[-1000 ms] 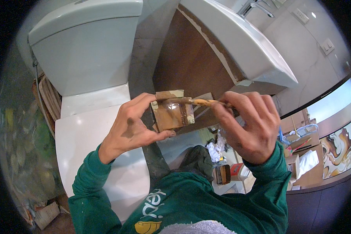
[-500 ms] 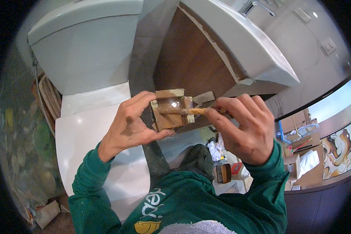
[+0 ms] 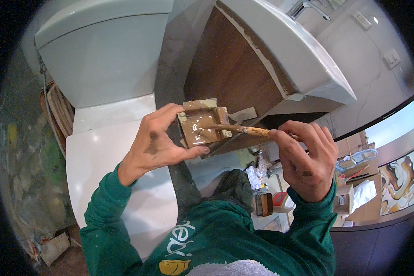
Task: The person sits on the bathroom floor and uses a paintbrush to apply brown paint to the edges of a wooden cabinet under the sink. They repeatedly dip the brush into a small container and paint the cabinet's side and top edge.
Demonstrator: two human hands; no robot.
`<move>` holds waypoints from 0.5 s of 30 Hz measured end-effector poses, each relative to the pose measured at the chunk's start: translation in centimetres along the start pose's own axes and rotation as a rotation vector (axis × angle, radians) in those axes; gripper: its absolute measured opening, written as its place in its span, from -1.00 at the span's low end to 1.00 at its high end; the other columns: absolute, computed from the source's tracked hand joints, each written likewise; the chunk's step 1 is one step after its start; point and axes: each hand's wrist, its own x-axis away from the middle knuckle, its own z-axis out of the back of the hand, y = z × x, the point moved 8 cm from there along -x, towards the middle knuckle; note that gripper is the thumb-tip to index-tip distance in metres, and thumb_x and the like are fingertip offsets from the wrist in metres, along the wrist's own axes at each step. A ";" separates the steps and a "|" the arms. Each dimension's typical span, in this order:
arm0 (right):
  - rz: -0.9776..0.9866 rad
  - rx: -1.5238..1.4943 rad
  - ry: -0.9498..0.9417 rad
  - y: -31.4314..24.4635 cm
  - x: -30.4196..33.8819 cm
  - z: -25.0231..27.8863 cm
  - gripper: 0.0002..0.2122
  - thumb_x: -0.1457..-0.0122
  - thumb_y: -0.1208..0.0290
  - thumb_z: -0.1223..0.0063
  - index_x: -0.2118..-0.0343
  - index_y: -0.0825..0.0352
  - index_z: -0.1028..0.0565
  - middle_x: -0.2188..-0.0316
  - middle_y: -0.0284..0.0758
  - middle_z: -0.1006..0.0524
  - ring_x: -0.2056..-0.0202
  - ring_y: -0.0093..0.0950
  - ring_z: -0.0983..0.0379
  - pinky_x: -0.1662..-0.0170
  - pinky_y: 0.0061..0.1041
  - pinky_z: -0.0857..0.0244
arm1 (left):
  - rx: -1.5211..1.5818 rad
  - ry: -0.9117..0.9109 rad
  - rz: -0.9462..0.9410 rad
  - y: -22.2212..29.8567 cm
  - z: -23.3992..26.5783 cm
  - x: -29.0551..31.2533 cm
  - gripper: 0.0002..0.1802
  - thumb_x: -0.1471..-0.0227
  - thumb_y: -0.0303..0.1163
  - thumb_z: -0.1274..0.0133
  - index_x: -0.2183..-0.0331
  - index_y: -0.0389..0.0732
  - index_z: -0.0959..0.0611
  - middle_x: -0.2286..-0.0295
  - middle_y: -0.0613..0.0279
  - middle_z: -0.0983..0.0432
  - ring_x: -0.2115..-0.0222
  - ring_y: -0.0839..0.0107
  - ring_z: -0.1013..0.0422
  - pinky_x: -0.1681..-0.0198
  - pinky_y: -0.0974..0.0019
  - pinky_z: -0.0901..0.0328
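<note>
A small open cardboard box (image 3: 186, 126) with shiny brown liquid in it is held by its left side in my left hand (image 3: 154, 140), thumb under its near edge and fingers behind. My right hand (image 3: 306, 158) pinches the far end of a thin paintbrush (image 3: 257, 131) with a yellowish wooden handle. The brush lies nearly level, its tip in the brown liquid inside the box. Brown stains mark the backs of both hands. Just beyond the box stands a brown wood-look cabinet panel (image 3: 234, 60) under the basin, with a ragged pale strip along its upper edge.
A white toilet with its lid down (image 3: 119, 184) is at my left. The white basin (image 3: 303, 50) with a chrome tap (image 3: 310, 7) juts out at the upper right. On the floor below are an open brown-filled tin (image 3: 263, 204), a red-and-white container (image 3: 283, 202) and crumpled plastic (image 3: 255, 177).
My right hand has shifted right and slightly down, drawing the brush back so more of its handle shows. The box stays in my left hand, a little higher.
</note>
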 end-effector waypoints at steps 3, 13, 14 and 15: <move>-0.083 -0.010 0.046 0.4 0.9 0.2 -0.67 0.22 0.60 -0.19 0.28 0.21 -0.61 0.35 -0.37 -0.57 0.44 -0.42 -0.46 0.43 -0.43 -0.24 | -0.020 0.017 0.006 0.1 0.3 0.0 -0.29 0.42 -0.21 -0.53 0.17 -0.33 -0.65 0.29 0.05 -0.63 0.29 0.20 -0.58 0.19 0.26 -0.46; -0.144 -0.052 0.087 -0.3 2.6 -0.3 -0.65 0.20 0.60 -0.19 0.25 0.21 -0.63 0.34 -0.35 -0.58 0.44 -0.44 -0.48 0.44 -0.47 -0.22 | -0.092 0.104 -0.035 0.9 0.8 0.3 -0.33 0.41 -0.17 -0.52 0.23 -0.33 -0.66 0.34 0.05 -0.62 0.36 0.20 -0.59 0.28 0.26 -0.47; -0.142 -0.052 0.093 -0.5 2.7 -0.5 -0.64 0.20 0.60 -0.18 0.24 0.20 -0.64 0.33 -0.35 -0.58 0.44 -0.45 -0.48 0.44 -0.47 -0.21 | -0.123 0.124 -0.040 1.0 0.9 0.5 -0.34 0.41 -0.17 -0.51 0.24 -0.33 -0.66 0.35 0.05 -0.62 0.38 0.20 -0.59 0.29 0.26 -0.47; -0.136 -0.042 0.090 -0.6 2.8 -0.7 -0.64 0.19 0.60 -0.18 0.23 0.20 -0.64 0.33 -0.35 -0.58 0.44 -0.45 -0.48 0.44 -0.48 -0.21 | -0.159 0.145 -0.048 1.2 1.1 0.5 -0.34 0.42 -0.16 -0.51 0.24 -0.33 -0.66 0.36 0.05 -0.62 0.39 0.20 -0.58 0.30 0.26 -0.47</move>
